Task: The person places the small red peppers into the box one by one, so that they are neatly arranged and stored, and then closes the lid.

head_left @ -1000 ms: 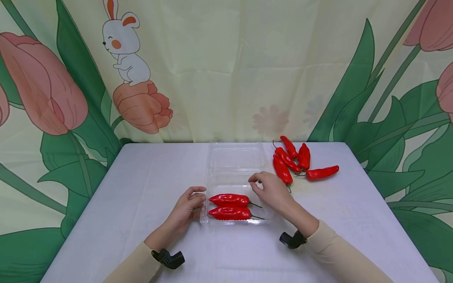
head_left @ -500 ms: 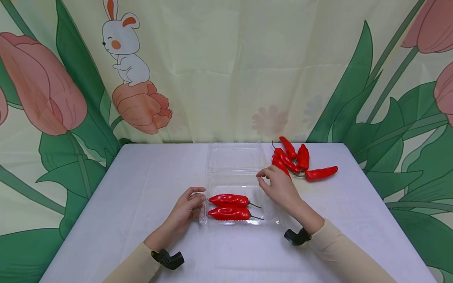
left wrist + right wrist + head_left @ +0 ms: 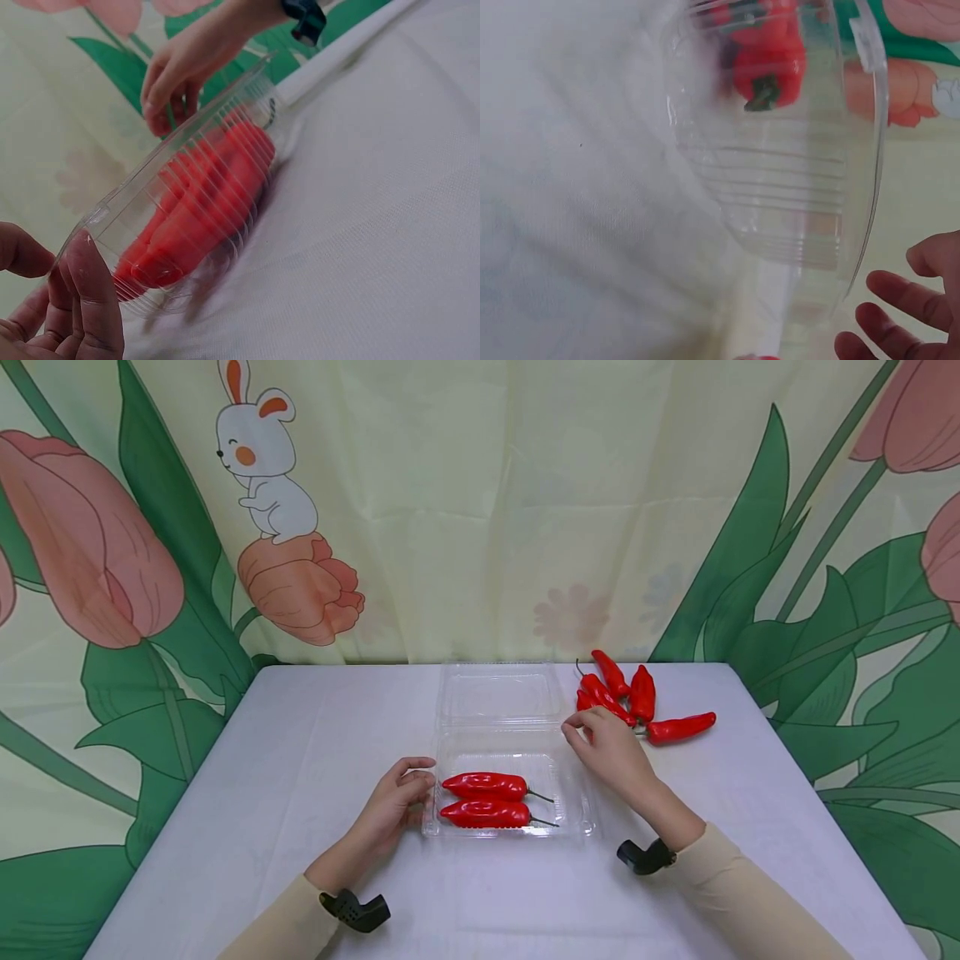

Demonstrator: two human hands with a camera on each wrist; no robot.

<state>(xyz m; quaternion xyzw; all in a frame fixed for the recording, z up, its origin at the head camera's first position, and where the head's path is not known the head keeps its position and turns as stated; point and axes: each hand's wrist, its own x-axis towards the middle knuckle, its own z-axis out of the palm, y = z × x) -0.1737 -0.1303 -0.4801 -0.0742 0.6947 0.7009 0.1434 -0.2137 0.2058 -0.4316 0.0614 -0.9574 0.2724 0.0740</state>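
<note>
An open clear plastic clamshell box [image 3: 577,810] lies on the table, its lid [image 3: 498,693] folded back away from me. Two red peppers [image 3: 487,814] lie side by side in its near half, stems pointing right. My left hand [image 3: 393,802] pinches the box's left rim between thumb and fingers, as the left wrist view shows. Above the box's back right corner, my right hand [image 3: 609,752] holds nothing, its fingers bent and apart in the right wrist view. It partly covers one of several loose red peppers [image 3: 643,693] beyond it.
The loose peppers sit in a cluster at the table's back right, one pepper [image 3: 682,728] pointing off to the right. A white cloth covers the table [image 3: 315,718]. Behind its back edge hangs a printed curtain [image 3: 450,527] with tulips and a rabbit.
My right hand has moved from over the box to the right, toward the loose peppers, and now covers part of the nearest one. My left hand and the two boxed peppers have stayed put.
</note>
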